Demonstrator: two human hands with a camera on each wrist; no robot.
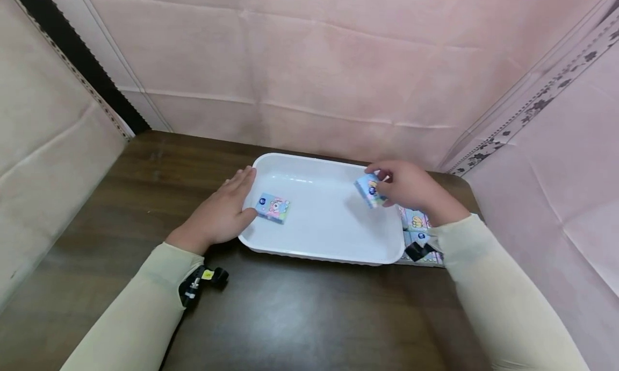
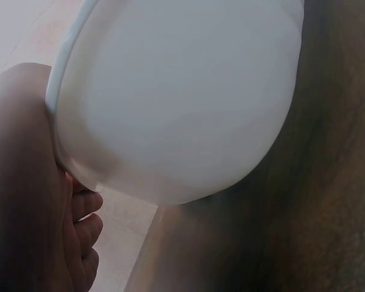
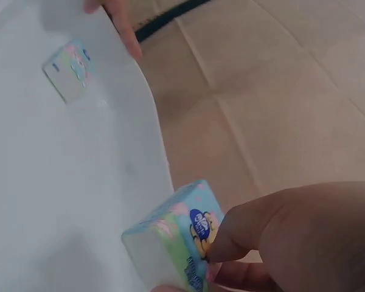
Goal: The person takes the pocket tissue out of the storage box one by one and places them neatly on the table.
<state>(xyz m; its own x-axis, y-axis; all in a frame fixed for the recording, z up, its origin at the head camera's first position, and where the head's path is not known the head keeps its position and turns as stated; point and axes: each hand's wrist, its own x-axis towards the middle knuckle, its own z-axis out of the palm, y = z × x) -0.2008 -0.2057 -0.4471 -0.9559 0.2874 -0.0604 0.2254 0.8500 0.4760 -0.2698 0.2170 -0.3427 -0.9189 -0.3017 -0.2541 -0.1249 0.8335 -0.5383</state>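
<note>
A shallow white tray (image 1: 319, 220) lies on the dark wooden table. My left hand (image 1: 223, 211) rests along the tray's left rim with its fingers stretched out, the thumb lying over the edge. In the left wrist view the fingers (image 2: 88, 230) pass outside the tray wall. Between thumb and fingers, my right hand (image 1: 410, 185) pinches a small blue tissue pack (image 1: 368, 191) above the tray's right end. That pack is tilted, and its cartoon print shows in the right wrist view. Another tissue pack (image 1: 272, 208) lies flat inside the tray, near my left thumb.
Several more tissue packs (image 1: 416, 220) lie beside the tray's right end, partly hidden by my right wrist and the tray. Pink cloth walls (image 1: 319, 70) stand behind and on both sides. The table (image 1: 290, 312) extends in front of the tray.
</note>
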